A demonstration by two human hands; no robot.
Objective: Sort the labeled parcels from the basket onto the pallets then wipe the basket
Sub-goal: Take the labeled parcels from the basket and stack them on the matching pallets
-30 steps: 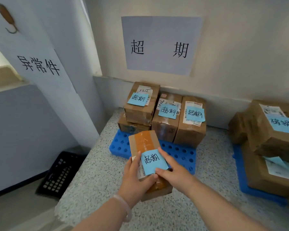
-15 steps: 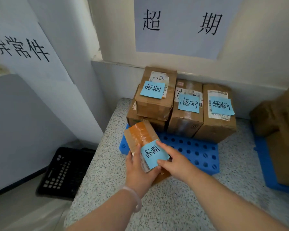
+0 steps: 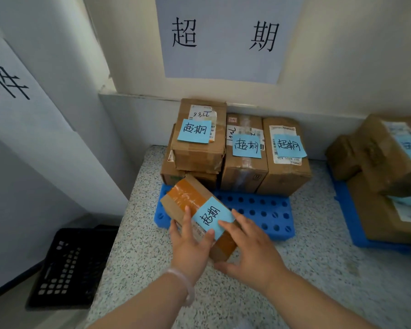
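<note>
A small cardboard parcel [image 3: 188, 198] with orange tape and a blue handwritten note is held over the front left corner of a blue pallet [image 3: 259, 214]. My left hand [image 3: 190, 248] grips its near left side, thumb on top. My right hand [image 3: 249, 250] holds its near right end, fingers on the blue note. Several taped parcels [image 3: 242, 160] with the same blue notes stand at the pallet's back, two of them stacked at the left. A black basket [image 3: 69, 267] lies on the floor at lower left.
A speckled platform [image 3: 318, 269] carries the pallets. A second blue pallet [image 3: 349, 222] with larger parcels [image 3: 384, 160] sits at the right edge. White paper signs [image 3: 226, 36] with black characters hang on the wall and on the slanted panel [image 3: 7, 86] at left.
Both hands have carried the small parcel forward toward the pallet's front left corner, and it has turned slightly. The view has moved closer to the stack.
</note>
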